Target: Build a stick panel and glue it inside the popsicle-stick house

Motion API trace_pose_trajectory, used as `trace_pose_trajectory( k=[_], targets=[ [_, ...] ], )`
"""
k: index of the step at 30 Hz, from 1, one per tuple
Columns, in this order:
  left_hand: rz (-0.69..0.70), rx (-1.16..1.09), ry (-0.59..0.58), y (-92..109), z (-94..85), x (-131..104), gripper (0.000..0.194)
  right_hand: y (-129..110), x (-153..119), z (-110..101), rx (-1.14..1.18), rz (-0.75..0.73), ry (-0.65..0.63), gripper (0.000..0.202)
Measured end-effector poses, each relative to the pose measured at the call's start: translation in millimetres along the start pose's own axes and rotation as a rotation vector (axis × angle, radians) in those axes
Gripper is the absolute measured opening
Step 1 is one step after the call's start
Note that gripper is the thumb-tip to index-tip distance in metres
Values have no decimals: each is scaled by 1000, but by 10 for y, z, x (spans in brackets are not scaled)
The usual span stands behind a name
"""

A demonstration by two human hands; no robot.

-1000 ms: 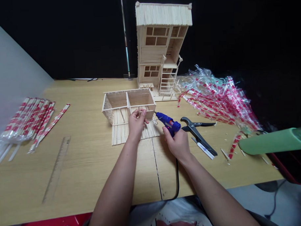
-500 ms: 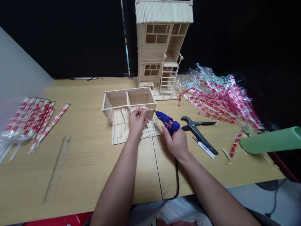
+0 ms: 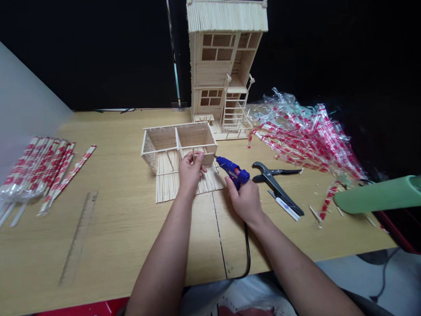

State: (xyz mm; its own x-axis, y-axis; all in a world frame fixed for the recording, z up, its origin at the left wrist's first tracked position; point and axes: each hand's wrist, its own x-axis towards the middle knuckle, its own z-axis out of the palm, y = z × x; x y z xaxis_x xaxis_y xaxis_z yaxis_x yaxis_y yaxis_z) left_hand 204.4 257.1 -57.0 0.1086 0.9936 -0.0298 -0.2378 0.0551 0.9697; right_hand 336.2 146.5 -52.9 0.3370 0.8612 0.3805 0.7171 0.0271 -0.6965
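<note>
My right hand (image 3: 245, 200) is wrapped round a blue hot glue gun (image 3: 233, 171), its nozzle pointing up and left at the right front corner of a small stick-built house frame (image 3: 178, 136). My left hand (image 3: 190, 170) pinches a thin wooden stick (image 3: 207, 153) at the front of that frame. Whether the nozzle touches the stick I cannot tell. A floor of pale sticks laid side by side (image 3: 167, 182) extends forward from the frame, under my left hand. Behind it stands a tall two-storey stick house (image 3: 214, 68) with a ladder.
Black cutters (image 3: 277, 188) and a white-handled blade (image 3: 284, 208) lie right of the glue gun. Torn red-and-clear wrappers (image 3: 299, 132) are heaped behind them, near a green cylinder (image 3: 384, 195). Wrapped chopsticks (image 3: 41, 168) and a clear ruler (image 3: 78, 236) lie left. The gun's black cable (image 3: 248, 249) runs over the table edge.
The whole view has shifted slightly, so things appear a little further left. Both hands keep the same grips, and the glue gun stays at the frame's corner.
</note>
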Motion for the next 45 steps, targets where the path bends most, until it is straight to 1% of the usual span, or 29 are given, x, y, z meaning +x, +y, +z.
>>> trace_pose_trajectory(
  k=[4,7,13,22,26,32,38,41,45],
  targets=[
    [5,8,-7,-16,-9,9,37,29,-9,21,-4,-24,14,28],
    [3,18,-6,-22,-13,14,35,62,-18,41,-29,-33,23,30],
    [-13,14,-6,-17,-9,14,37,103,-29,65,-53,-12,5,37],
    [-13,9,0,-13,-5,24,36,134,-34,95,-56,-7,-42,39],
    [-19,7,3,-15,-8,17,37,118,-36,68,-59,-10,-42,36],
    [-12,-7,10,-1,1,8,40,59,-48,15,-21,-38,18,29],
    [-14,3,10,-1,-6,6,40,114,-39,66,-37,-16,-25,34],
    [-19,14,6,-9,-13,7,40,119,-36,55,-42,-3,-52,37],
    [-12,12,8,-11,-17,5,38,64,-24,10,-6,5,-33,34]
  ],
)
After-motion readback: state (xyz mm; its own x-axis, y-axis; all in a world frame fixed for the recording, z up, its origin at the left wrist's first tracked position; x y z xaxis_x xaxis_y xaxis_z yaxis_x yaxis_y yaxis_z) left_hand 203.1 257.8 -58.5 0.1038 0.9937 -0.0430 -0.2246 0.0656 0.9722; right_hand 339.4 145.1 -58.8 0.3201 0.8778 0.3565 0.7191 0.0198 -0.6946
